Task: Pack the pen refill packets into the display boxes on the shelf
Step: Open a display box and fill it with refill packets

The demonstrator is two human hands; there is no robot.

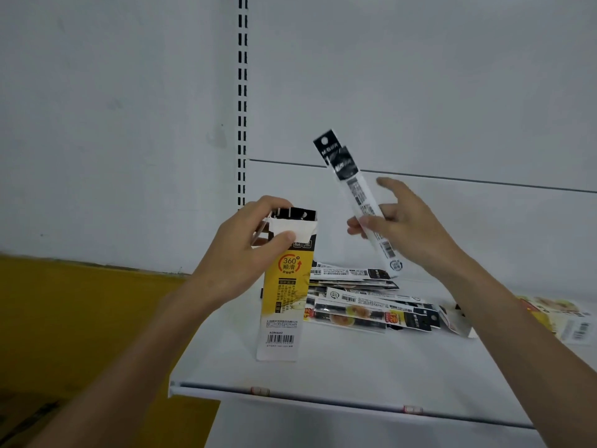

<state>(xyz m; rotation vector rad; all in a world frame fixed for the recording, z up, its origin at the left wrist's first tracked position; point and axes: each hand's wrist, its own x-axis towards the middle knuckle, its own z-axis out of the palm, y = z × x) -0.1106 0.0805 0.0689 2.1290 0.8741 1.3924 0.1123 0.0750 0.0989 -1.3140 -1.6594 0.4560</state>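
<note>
Fingers [269,202] of left hand [239,253] round display box [284,302], right hand [410,221] tight on refill packet [357,192]; contents obscured.

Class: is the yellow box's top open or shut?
Open. The left hand holds back the white flap of the box, and dark packet tops show inside the mouth.

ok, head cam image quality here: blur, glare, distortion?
Head view: dim, flat light, no glare, faint shadows on the shelf. The pen refill packet in the right hand is slightly smeared; display box small print is soft. Forearms stretch toward the corners, wide-angle.
</note>
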